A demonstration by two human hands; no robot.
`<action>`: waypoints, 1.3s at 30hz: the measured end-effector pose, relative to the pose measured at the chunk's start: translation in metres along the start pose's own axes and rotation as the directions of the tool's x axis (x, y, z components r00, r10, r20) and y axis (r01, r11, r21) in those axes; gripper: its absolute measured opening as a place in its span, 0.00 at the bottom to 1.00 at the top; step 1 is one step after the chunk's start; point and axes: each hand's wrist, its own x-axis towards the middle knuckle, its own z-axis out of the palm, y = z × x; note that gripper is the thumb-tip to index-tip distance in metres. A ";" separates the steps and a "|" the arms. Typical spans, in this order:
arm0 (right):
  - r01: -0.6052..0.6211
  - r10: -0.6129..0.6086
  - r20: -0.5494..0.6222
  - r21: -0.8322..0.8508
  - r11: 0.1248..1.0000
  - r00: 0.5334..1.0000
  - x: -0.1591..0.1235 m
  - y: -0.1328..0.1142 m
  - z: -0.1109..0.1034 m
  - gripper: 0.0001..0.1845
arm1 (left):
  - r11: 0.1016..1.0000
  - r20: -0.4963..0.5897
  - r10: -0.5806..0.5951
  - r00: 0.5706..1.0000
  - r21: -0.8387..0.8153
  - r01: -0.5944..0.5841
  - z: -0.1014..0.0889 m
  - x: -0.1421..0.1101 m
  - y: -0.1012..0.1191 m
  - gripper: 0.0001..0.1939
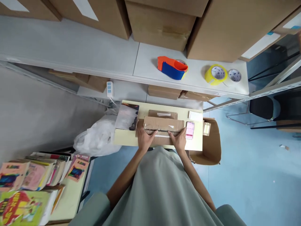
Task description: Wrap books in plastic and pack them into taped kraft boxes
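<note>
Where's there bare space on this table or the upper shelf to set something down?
On the table: the near left corner, below the printed item, and the near right corner, below the phone. On the upper shelf: the long stretch left of the orange and blue tape dispenser. The table's middle is crowded: left hand and right hand hold a cardboard box.

And we look up to twelve o'clock, where a long grey shelf (77, 40) stretches across our view! Plain grey wall (39, 103) at nine, a pale side table (68, 202) at eight, and over at three we spot a metal-framed black chair (261, 108). Down at four, smooth blue floor (254, 175) spreads wide before us.
</note>
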 end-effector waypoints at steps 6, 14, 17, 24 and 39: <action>-0.015 -0.017 0.129 0.240 0.971 0.991 0.010 0.037 -0.013 0.47 | 0.986 0.179 -0.164 0.970 0.037 0.159 -0.019 0.024 -0.022 0.21; -0.052 0.028 0.051 0.581 0.812 0.998 0.011 0.055 -0.021 0.43 | 0.987 0.292 -0.071 0.954 -0.118 0.109 -0.043 0.041 -0.028 0.24; -0.007 0.006 0.004 0.624 0.781 1.000 0.003 0.051 -0.045 0.38 | 0.978 0.324 -0.003 0.946 -0.197 0.071 -0.064 0.042 -0.019 0.29; 0.075 -0.033 -0.074 0.693 0.717 0.997 -0.013 0.049 -0.114 0.28 | 0.956 0.339 0.146 0.929 -0.289 -0.044 -0.115 0.036 0.010 0.28; -0.298 0.000 0.408 0.667 0.683 0.913 -0.011 0.108 -0.001 0.42 | 0.862 0.524 -0.278 0.805 -0.234 0.450 -0.045 0.007 -0.095 0.20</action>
